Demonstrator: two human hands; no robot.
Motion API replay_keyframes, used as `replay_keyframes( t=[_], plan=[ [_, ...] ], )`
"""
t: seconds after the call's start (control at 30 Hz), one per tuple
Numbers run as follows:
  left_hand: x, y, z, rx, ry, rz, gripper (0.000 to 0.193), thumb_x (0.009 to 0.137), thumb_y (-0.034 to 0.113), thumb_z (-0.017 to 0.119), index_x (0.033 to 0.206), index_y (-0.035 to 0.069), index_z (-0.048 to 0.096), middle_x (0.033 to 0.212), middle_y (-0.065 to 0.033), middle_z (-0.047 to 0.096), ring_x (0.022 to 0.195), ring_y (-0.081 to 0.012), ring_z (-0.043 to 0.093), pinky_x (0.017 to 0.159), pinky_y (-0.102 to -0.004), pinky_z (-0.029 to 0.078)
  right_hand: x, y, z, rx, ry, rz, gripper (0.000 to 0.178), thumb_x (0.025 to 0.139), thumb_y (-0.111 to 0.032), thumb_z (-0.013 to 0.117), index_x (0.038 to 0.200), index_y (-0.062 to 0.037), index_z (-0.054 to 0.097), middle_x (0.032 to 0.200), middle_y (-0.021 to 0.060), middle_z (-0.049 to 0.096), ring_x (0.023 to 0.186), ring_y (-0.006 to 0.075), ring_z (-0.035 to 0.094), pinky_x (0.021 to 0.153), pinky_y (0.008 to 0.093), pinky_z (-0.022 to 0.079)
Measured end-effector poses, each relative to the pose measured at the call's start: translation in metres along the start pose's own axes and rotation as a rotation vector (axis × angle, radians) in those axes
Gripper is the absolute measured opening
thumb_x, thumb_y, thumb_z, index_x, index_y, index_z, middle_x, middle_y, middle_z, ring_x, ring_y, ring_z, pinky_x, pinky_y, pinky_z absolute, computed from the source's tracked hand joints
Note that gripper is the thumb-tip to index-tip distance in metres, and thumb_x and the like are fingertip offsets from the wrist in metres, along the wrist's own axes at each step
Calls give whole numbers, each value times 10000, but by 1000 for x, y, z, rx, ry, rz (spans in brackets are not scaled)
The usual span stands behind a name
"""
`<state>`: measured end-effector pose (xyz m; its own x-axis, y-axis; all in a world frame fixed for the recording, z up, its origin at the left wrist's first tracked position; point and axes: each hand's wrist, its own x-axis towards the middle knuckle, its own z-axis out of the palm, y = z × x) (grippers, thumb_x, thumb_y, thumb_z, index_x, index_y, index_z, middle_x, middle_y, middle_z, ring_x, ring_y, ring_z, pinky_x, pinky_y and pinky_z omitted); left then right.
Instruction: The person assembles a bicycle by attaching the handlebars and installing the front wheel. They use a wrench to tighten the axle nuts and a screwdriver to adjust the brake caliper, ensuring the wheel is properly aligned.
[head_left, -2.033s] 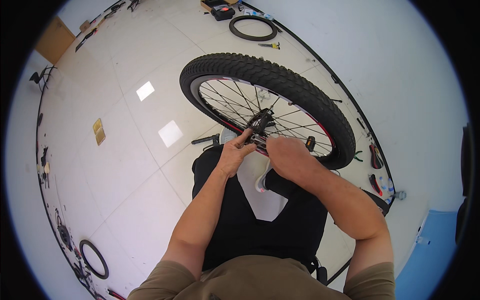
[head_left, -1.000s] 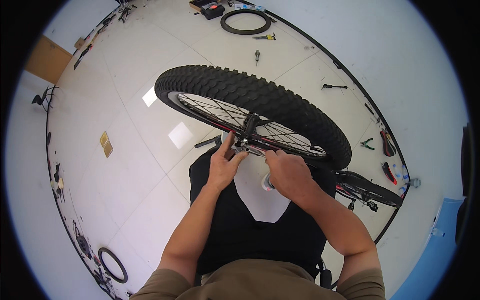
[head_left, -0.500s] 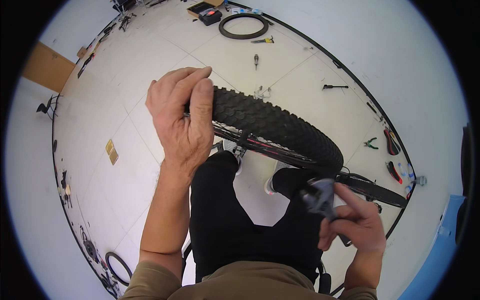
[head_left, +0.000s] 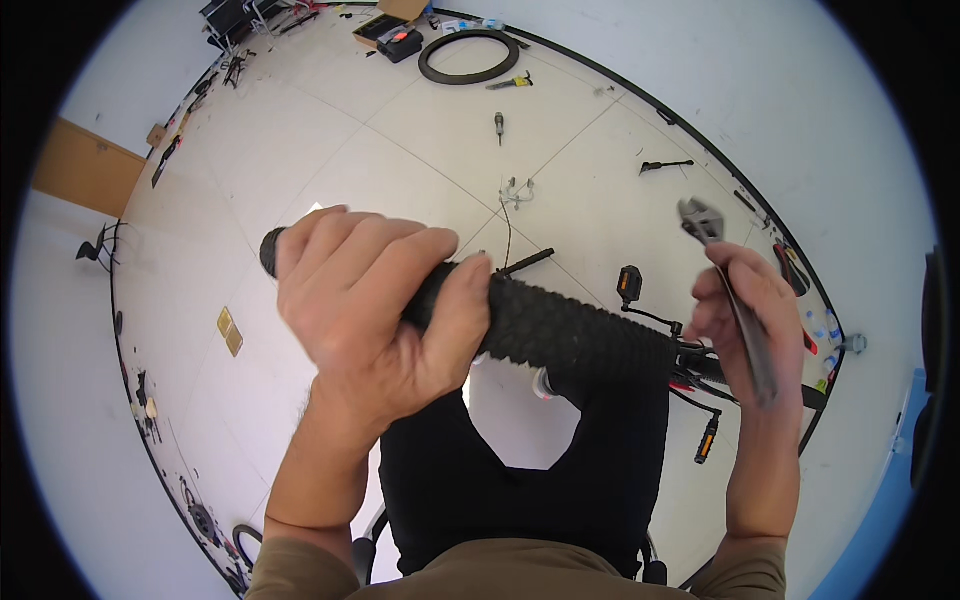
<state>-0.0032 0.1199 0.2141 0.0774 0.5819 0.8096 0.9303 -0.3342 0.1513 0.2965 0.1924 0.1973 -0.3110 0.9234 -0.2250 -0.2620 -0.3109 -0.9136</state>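
Note:
My left hand [head_left: 365,310] is wrapped over the black knobby tire [head_left: 575,325] of a bicycle wheel, fingers on the far side and thumb on the near side. The tire runs from my left hand across above my lap toward the right. My right hand [head_left: 755,310] holds an adjustable wrench [head_left: 704,222], its jaw end up and its grey handle lying along the palm. The wrench is apart from the tire. Behind the tire's right end show two pedals, one far [head_left: 629,284] and one near [head_left: 707,438], with parts of the bicycle frame.
On the pale tiled floor ahead lie a screwdriver [head_left: 499,125], a spare tire [head_left: 427,68], a yellow-and-black tool [head_left: 512,82] and metal brake parts [head_left: 517,190]. A black kickstand-like part [head_left: 666,166] and a saddle [head_left: 790,270] lie by the right wall. A brown door [head_left: 90,165] is far left.
The wheel has turned, so the tire faces me more edge-on and both pedals now show. My right hand has lifted the wrench up and away from the tire. My left hand still grips the tire.

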Motion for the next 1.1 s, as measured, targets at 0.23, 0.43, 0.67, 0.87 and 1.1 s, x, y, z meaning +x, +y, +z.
replay_keyframes(
  t=[0.23,0.43,0.67,0.87,1.1],
  plan=[
    [-109,-5,-19,-277,260,-177,392,954,239,540,1276,18,508,1220,-209,552,1195,-326,485,1084,-491,346,55,25,5,2,-208,54,354,955,-118,565,1201,135,530,1001,290,687,892,354,728,806,426,607],
    [-229,-1,49,-448,-33,-1231,329,949,177,580,1215,3,490,1059,-102,591,955,-210,593,931,-373,481,92,32,41,-750,-256,79,193,953,-152,621,919,25,688,738,98,653,548,156,561,525,342,405],
    [-201,-47,115,-1187,297,-1691,278,920,90,628,1146,126,469,1080,-137,682,978,-232,659,800,-320,509,132,75,62,-725,-353,-336,196,927,-132,643,843,45,638,665,132,545,580,205,487,561,376,384],
    [-222,-44,123,-833,349,-1556,462,885,18,679,1196,98,347,944,-102,643,860,-192,670,754,-306,561,143,88,82,-567,-487,-291,220,952,-125,628,807,40,608,618,95,555,540,159,470,526,346,391],
    [-219,-41,124,-1112,343,-1909,269,946,310,591,887,47,589,894,-85,632,791,-178,611,713,-294,502,140,100,78,-578,-556,-273,97,949,-57,611,932,24,662,765,66,650,668,121,602,608,282,481]
  ],
)
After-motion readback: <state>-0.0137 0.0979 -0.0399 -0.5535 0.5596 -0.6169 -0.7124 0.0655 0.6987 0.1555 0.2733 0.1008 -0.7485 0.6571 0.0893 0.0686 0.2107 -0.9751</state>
